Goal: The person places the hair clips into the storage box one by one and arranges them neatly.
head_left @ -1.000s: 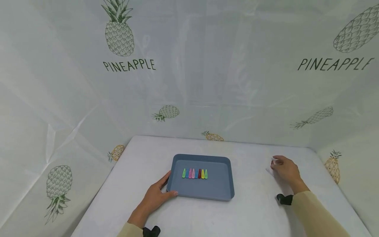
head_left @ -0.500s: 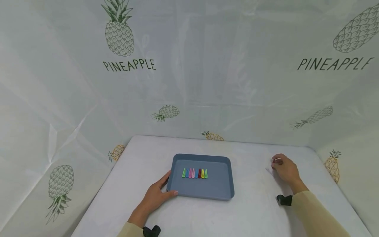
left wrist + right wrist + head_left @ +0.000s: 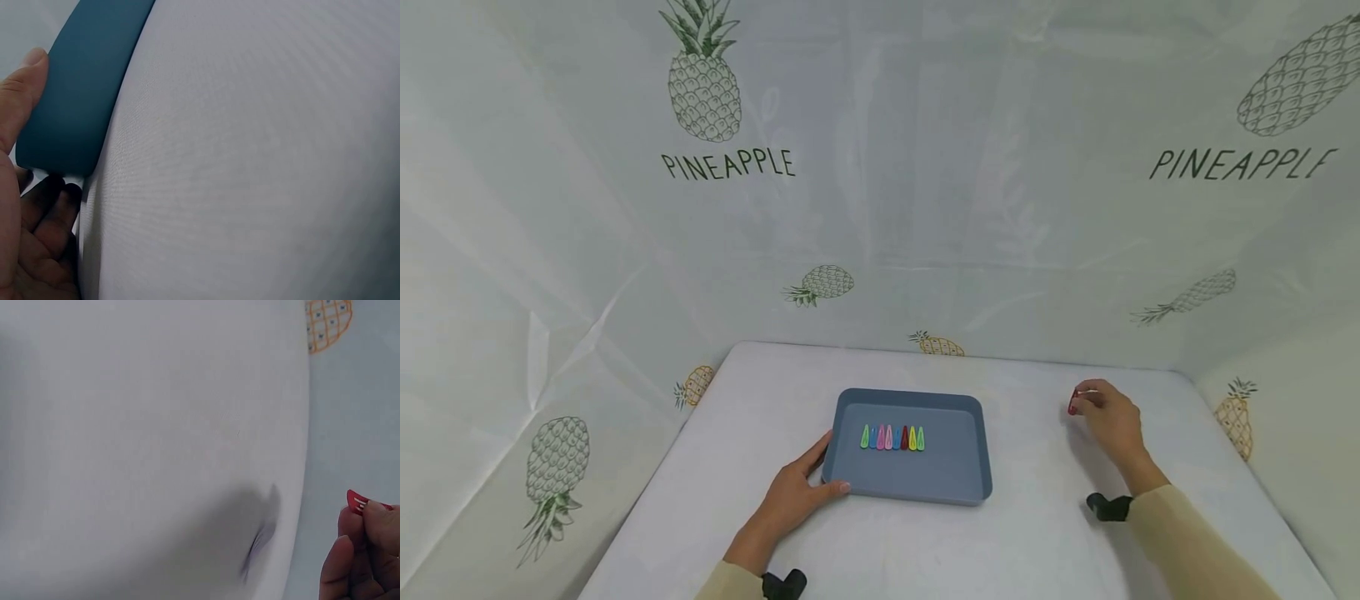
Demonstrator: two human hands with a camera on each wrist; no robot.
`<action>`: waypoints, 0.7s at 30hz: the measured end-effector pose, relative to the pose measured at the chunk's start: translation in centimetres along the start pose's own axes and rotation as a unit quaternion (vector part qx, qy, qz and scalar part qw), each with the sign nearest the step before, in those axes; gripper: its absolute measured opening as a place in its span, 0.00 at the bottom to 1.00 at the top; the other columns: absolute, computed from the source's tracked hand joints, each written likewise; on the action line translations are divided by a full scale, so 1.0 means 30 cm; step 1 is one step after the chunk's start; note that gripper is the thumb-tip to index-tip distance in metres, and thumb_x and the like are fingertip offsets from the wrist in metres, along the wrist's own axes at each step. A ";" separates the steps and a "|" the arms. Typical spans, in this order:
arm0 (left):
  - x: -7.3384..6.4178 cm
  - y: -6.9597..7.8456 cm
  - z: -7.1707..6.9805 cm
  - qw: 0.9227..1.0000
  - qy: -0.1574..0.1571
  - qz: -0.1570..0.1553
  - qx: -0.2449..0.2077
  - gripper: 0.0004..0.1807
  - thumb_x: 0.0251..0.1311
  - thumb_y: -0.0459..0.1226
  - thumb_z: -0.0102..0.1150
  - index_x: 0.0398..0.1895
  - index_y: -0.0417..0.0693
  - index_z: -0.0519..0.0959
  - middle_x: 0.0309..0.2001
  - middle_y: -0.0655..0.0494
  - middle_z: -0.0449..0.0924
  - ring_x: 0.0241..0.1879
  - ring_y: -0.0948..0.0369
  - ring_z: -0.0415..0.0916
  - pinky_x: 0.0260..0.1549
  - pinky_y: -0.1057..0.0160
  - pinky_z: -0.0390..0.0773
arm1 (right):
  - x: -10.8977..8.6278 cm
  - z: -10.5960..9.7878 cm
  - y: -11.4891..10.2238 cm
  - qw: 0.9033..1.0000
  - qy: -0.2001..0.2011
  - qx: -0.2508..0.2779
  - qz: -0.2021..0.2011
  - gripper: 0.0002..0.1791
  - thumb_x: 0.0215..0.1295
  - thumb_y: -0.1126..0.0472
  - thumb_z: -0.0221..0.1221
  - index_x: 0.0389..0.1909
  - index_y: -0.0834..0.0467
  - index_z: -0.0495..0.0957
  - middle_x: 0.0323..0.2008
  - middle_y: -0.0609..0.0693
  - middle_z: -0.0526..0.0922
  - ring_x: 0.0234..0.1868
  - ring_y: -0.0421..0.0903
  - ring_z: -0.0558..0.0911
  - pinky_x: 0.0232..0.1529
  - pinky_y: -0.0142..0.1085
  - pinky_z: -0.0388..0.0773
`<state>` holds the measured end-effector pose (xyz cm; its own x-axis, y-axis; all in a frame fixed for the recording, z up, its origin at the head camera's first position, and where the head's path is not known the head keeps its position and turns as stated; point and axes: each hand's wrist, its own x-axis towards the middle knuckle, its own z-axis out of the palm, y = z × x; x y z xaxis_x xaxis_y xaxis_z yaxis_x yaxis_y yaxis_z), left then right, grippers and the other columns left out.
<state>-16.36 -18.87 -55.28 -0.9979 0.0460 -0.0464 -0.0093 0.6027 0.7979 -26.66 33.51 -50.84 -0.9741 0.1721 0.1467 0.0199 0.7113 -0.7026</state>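
Observation:
My left hand (image 3: pixel 795 497) grips the near left corner of a blue-grey tray (image 3: pixel 955 483), thumb along its front side and fingers round the left. The left wrist view shows the thumb against the wall of the tray (image 3: pixel 78 106) and curled fingers by its corner. A row of several snap hair clips (image 3: pixel 889 437) in green, blue, pink, dark red and yellow lies inside. To the right, my right hand (image 3: pixel 1112 421) pinches a red snap hair clip (image 3: pixel 1072 404) between thumb and fingertips, raised over the table. Most of this red clip (image 3: pixel 356 501) is hidden by the fingers in the right wrist view.
The white table (image 3: pixel 910 550) ends at a pineapple-print sheet (image 3: pixel 925 208) behind and at both sides. A small purplish mark (image 3: pixel 255 547) shows on the table in the right wrist view, within the hand's shadow.
My right hand has lifted a little and shifted left with the red snap hair clip, which now shows more plainly. The left hand and the tray stay put.

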 end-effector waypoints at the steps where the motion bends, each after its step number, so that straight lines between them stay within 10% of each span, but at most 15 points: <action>1: 0.000 0.000 0.000 1.000 0.000 0.004 0.002 0.54 0.54 0.62 0.77 0.83 0.66 0.63 0.79 0.50 0.67 0.78 0.43 0.65 0.73 0.35 0.67 | -0.004 0.004 -0.011 1.000 0.004 0.009 -0.005 0.12 0.78 0.63 0.58 0.56 0.62 0.78 0.51 0.68 0.87 0.45 0.61 0.88 0.33 0.34 0.76; 21: -0.005 0.000 -0.005 1.000 0.001 0.007 -0.016 0.54 0.53 0.62 0.77 0.83 0.65 0.63 0.79 0.51 0.66 0.78 0.43 0.64 0.73 0.34 0.66 | -0.066 0.107 -0.213 0.993 0.027 0.082 -0.080 0.07 0.74 0.69 0.62 0.50 0.63 0.82 0.40 0.63 0.89 0.34 0.54 0.87 0.31 0.25 0.83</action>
<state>-16.23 -19.01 -55.18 -0.9980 0.0533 -0.0334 0.0035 0.5767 0.8170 -25.58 26.42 -48.87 -0.9481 0.1056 0.3000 -0.1756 0.6124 -0.7708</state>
